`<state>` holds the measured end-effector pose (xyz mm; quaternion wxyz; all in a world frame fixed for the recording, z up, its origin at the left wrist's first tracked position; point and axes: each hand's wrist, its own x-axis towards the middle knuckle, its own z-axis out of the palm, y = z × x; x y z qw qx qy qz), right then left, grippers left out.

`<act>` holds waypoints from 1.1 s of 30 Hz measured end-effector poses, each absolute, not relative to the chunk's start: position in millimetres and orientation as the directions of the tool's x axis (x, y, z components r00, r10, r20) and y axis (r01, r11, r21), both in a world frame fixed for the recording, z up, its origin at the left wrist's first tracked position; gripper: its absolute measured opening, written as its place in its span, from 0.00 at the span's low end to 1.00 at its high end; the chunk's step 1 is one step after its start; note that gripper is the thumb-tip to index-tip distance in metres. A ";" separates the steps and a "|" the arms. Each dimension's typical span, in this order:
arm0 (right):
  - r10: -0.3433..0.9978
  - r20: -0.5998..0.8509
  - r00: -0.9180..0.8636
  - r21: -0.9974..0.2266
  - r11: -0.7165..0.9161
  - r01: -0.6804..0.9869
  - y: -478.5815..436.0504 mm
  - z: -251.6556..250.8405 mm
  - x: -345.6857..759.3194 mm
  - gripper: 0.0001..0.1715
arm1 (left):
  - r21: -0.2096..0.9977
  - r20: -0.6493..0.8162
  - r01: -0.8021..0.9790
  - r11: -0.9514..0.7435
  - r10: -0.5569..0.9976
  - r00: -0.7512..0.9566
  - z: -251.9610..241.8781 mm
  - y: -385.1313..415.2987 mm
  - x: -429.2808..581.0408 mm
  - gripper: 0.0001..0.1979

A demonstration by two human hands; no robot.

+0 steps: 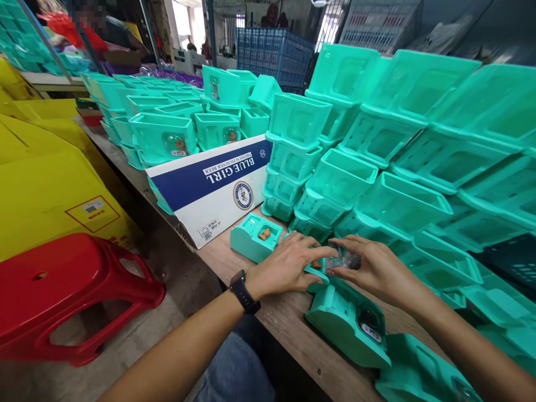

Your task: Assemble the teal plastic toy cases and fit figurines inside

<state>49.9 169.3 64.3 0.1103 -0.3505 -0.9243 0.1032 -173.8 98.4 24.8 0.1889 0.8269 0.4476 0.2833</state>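
Note:
My left hand (288,263), with a black watch on its wrist, lies over a teal plastic housing (315,273) on the wooden bench, its fingers curled on the part. My right hand (372,267) pinches a small dark, shiny piece (348,260) right above the same housing. A second teal housing (255,237) with an orange insert lies just left of my hands. Another teal housing (349,321) with a dark window lies in front of them, near the bench edge.
Stacks of teal plastic shells (377,162) fill the bench behind and to the right. A blue-and-white carton (213,187) stands at the left of the bench. A red stool (62,290) and yellow plastic parts (46,178) sit on the floor at left. A blue crate (272,53) stands far back.

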 end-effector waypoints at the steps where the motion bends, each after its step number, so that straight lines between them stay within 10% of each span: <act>1: 0.668 0.124 -0.734 -0.257 0.736 0.626 170.4 65.5 48.8 0.31 | 0.565 0.299 0.633 -0.530 0.846 0.441 24.4 98.3 -173.8 0.28; 19: 0.691 0.107 -0.715 -0.332 0.702 0.630 163.2 64.3 41.5 0.32 | 0.575 0.333 0.599 -0.558 0.828 0.451 21.4 98.1 -174.5 0.29; 33: 0.870 -0.026 -0.493 -0.701 0.336 0.629 144.9 64.7 36.7 0.38 | 0.398 0.310 0.714 -0.576 0.817 0.486 24.9 82.3 -189.6 0.10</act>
